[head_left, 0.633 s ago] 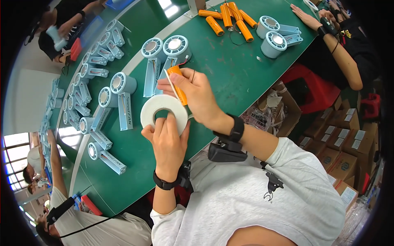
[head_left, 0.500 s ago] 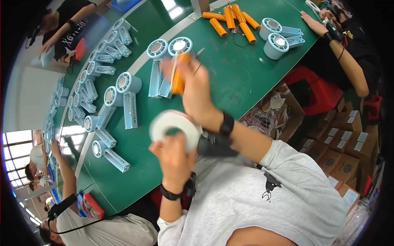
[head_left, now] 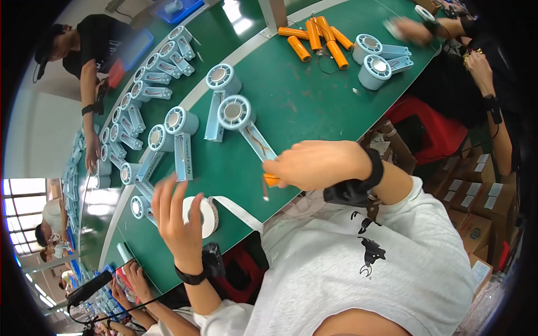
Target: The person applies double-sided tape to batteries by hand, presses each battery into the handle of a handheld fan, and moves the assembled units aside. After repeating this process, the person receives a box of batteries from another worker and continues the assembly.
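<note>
My right hand (head_left: pixel 322 165) is closed around an orange cylindrical battery (head_left: pixel 271 180), mostly hidden by the fingers, with a short wire end hanging below. Those fingers also meet the handle end of a light-blue handheld fan (head_left: pixel 235 113); whether they grip it I cannot tell. Thin wires show along its open handle. To the left, my left hand (head_left: pixel 182 221) is open, fingers spread, beside a white tape roll (head_left: pixel 209 218). A loose strip of tape (head_left: pixel 238 213) runs from the roll to the table's near edge.
Several fans stand along the left on the green table (head_left: pixel 302 106); another fan (head_left: pixel 223 78) is just beyond. Orange batteries (head_left: pixel 314 36) lie at the far side, two fans (head_left: pixel 374 71) at right. Co-workers' hands (head_left: pixel 412 31) are at right and left. Cartons (head_left: pixel 468 201) fill the right.
My left hand has let go of the tape roll, now on the table at left. My right hand has come nearer with the battery. One fan has shifted toward me.
</note>
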### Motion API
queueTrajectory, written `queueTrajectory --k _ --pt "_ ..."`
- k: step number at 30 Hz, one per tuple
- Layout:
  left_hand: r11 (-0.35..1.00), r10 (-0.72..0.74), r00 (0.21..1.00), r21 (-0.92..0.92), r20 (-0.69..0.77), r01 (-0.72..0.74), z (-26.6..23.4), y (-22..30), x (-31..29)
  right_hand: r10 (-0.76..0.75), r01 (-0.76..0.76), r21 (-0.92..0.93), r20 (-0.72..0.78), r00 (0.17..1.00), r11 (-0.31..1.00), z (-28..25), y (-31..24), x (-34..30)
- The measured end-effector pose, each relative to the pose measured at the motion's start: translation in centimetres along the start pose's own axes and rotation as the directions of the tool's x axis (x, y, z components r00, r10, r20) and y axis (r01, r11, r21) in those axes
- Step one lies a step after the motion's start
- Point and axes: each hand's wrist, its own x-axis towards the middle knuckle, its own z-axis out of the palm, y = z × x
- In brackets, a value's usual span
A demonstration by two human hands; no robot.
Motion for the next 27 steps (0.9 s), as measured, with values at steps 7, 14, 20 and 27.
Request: queueTrajectory --k 7,14,20,27 --pt "0.882 0.47 0.852 -0.157 0.23 -0.445 5.7 2.8 9.9 -0.355 0.383 0.009 -0.357 0.864 0.924 0.2 1.4 -6.8" --pt "0.797 0.548 0.808 -0.429 0.218 -0.425 7.6 1.5 9.2 -0.033 0.262 0.174 -0.773 0.633 0.949 0.1 1.0 -7.4" --pt "0.841 0.54 0.772 -0.258 0.336 -0.476 6.9 4.0 10.4 0.085 0.383 0.349 -0.824 0.56 0.855 -0.1 1.2 -4.5" --pt "0.844 0.36 0.816 -0.53 0.452 -0.08 8.4 4.7 12.4 -0.102 0.374 0.128 -0.837 0.537 0.919 2.1 6.9 -3.2"
